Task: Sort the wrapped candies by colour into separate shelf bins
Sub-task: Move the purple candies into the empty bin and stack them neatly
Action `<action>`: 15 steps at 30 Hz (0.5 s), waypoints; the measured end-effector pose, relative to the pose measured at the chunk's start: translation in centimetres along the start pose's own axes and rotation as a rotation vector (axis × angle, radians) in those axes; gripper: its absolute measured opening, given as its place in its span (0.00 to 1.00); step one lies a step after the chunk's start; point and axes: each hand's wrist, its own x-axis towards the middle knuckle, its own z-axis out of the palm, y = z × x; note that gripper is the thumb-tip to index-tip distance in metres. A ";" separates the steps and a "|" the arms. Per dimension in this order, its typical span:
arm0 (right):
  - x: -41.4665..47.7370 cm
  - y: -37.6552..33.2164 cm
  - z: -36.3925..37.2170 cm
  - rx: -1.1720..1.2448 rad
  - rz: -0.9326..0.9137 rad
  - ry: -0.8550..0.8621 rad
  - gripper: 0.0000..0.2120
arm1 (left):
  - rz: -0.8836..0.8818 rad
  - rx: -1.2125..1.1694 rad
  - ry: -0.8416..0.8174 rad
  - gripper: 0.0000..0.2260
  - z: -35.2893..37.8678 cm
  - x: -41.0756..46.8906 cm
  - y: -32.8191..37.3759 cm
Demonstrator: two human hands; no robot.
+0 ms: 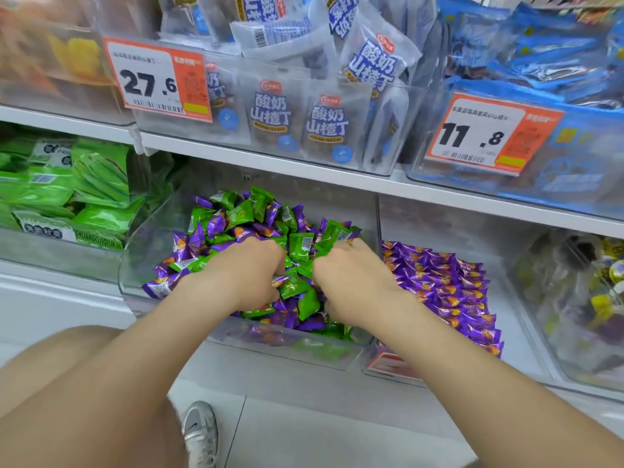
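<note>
Clearly both hands are buried in the mixed bin (135,265) on the lower shelf: the left hand (251,270) and right hand (351,282) have fingers curled down into the green candies (300,248) and purple candies (182,244), so whether they pinch anything I cannot tell. Best to rake one colour at a time, lifting purple ones into the purple bin (442,285) just beside (already all purple). Readable: price tags (148,81) "27.6" and "11.8", and packets (271,111) marked "酸奶山楂丁".
</note>
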 end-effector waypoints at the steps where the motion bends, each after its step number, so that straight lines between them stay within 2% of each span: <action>1: 0.2 0.3 0.2 0.094 0.032 0.053 0.06 | -0.006 -0.026 0.036 0.12 -0.1 0.1 -0.1; 4: 0.1 1.3 0.4 0.535 0.175 0.217 0.07 | -0.018 -0.125 0.171 0.03 -0.7 0.2 -0.4; 8: -1.0 2.7 -0.3 1.049 0.313 0.356 0.05 | -0.037 -0.358 0.269 0.05 -1.7 0.0 -0.5; 10: -1.4 3.2 -0.5 1.251 0.403 0.404 0.07 | -0.062 -0.567 0.239 0.04 -2.1 -0.4 0.3; 13: -2.1 3.0 -1.2 1.610 0.455 0.442 0.08 | -0.111 -1.062 0.093 0.05 -2.6 -1.5 2.1; 15: -2.8 2.9 -1.6 1.675 0.444 0.460 0.10 | -0.079 -1.258 0.031 0.06 -2.7 -1.8 2.9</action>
